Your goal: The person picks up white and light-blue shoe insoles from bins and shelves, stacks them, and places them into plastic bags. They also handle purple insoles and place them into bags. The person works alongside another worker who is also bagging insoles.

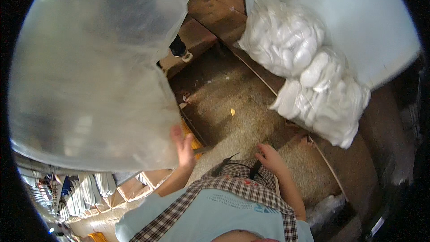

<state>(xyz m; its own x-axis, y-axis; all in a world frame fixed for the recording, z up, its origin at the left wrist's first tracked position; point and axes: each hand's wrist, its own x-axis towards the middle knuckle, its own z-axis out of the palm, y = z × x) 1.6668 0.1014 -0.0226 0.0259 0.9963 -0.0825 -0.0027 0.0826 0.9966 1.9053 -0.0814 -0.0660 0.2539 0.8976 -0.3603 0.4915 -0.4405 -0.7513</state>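
Observation:
My left hand (182,147) is at the lower right edge of a large, bulging sheet or bag of cloudy, see-through plastic (94,71). Its fingers are stretched out and apart, beside or against the plastic; I cannot tell how firmly they touch. In front of my checked apron (224,175) hangs my right hand (268,156), fingers loosely bent with nothing visible in them. A black strap (255,169) shows just below it. Two clear bags packed with white, sole-shaped pieces, a far bag (286,36) and a nearer bag (329,98), lie to the right.
Cardboard boxes (217,0) stand at the far side, near another person's foot (186,56). A white surface (367,27) rises behind the bags. On the concrete floor (228,125) lies a yellow scrap (233,112). White items on racks (89,190) line the lower left.

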